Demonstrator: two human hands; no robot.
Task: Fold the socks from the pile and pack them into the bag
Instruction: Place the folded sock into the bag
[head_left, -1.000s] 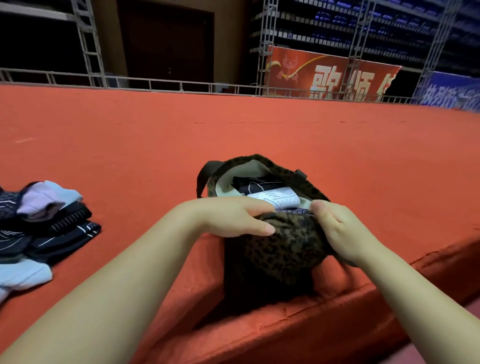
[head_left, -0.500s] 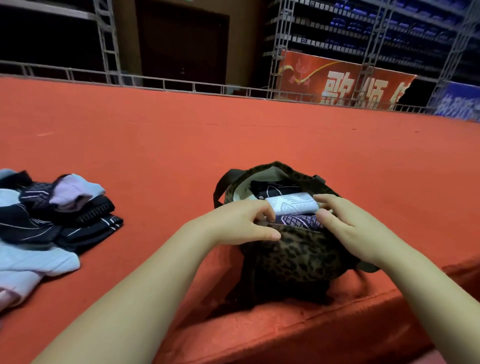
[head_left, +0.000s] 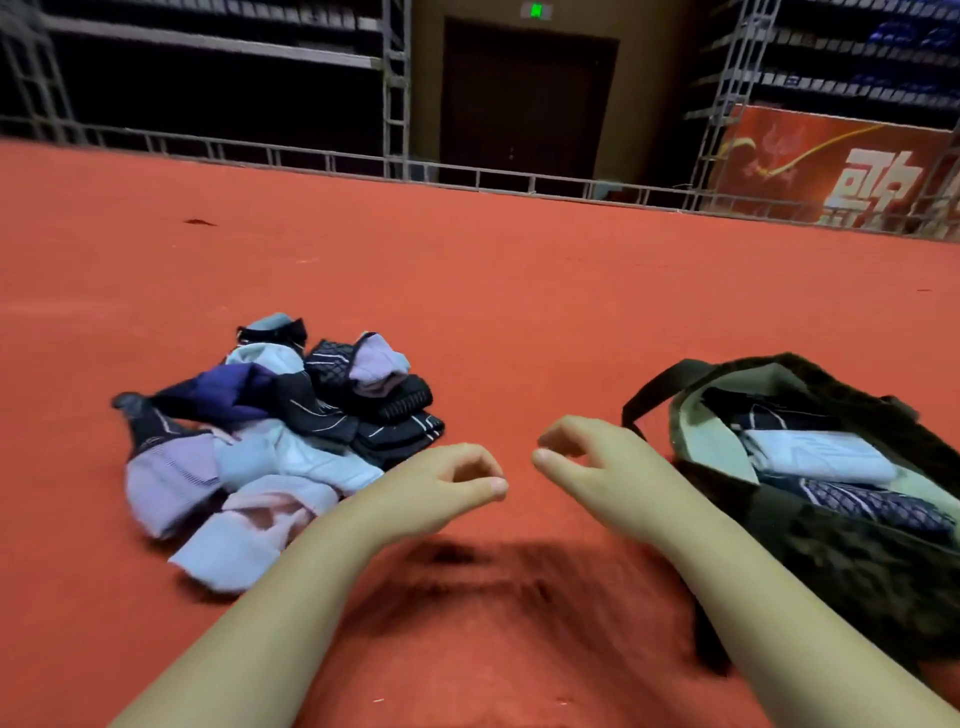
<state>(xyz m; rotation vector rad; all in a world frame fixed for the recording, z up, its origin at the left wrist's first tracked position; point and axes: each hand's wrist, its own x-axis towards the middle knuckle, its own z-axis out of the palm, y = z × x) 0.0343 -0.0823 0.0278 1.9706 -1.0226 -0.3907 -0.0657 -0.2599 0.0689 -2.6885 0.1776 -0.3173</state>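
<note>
Bare red carpet (head_left: 519, 322) lies between sock pile (head_left: 280, 431) and bag (head_left: 831, 545).

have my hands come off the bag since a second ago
Yes. Both the left hand and right hand have left the bag and now hover over the red carpet, toward the sock pile.

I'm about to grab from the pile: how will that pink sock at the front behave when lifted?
The pink sock lies crumpled and creased, so it will probably flop and dangle rather than hold shape. It looks like thin knit, likely light. It overlaps neighbours in the pile, so lifting it may drag one along.
</note>
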